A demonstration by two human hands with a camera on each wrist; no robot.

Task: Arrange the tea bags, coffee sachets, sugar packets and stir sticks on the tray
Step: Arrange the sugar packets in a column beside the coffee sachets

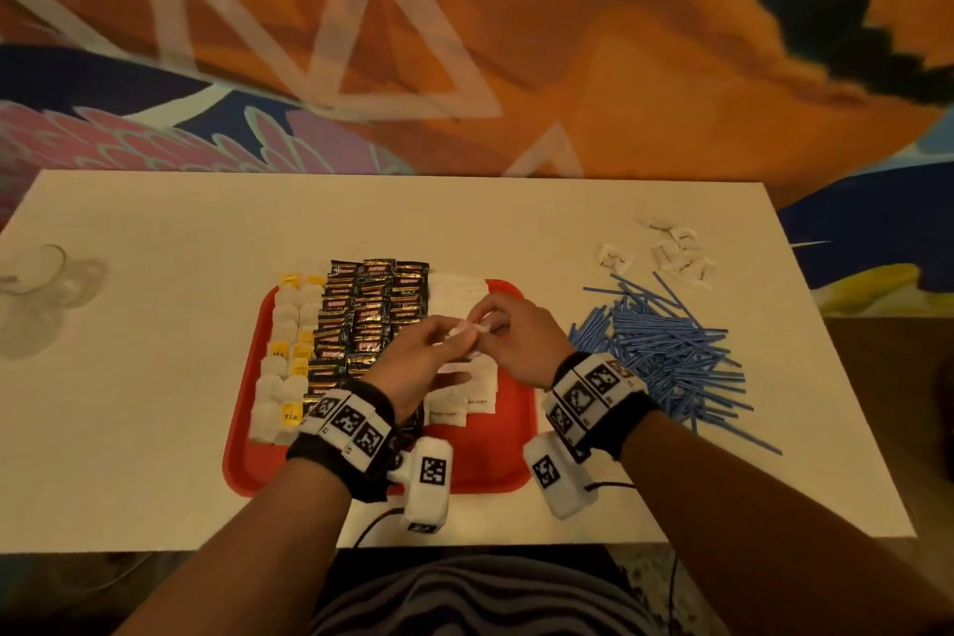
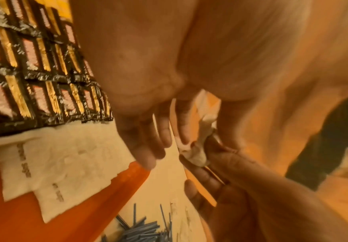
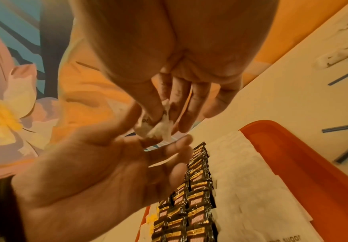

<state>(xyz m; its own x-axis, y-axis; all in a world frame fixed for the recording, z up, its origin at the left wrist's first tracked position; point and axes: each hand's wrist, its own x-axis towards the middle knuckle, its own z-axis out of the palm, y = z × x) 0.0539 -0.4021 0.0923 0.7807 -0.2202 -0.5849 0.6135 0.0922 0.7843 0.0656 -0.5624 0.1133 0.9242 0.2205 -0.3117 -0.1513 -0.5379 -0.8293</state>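
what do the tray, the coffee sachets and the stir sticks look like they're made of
Tray: probably moulded plastic, plain red with a smooth raised rim.
Coffee sachets: likely foil or metallised film, since the black wrappers glint and crinkle, with gold bands.
Stir sticks: thin, straight, even blue rods, so plastic seems likely, though paper can't be ruled out.

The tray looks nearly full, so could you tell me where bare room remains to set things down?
Bare red shows along the tray near edge, below the sugar packets, and in a strip down its right rim. The tea bags and coffee sachets crowd the left and middle.
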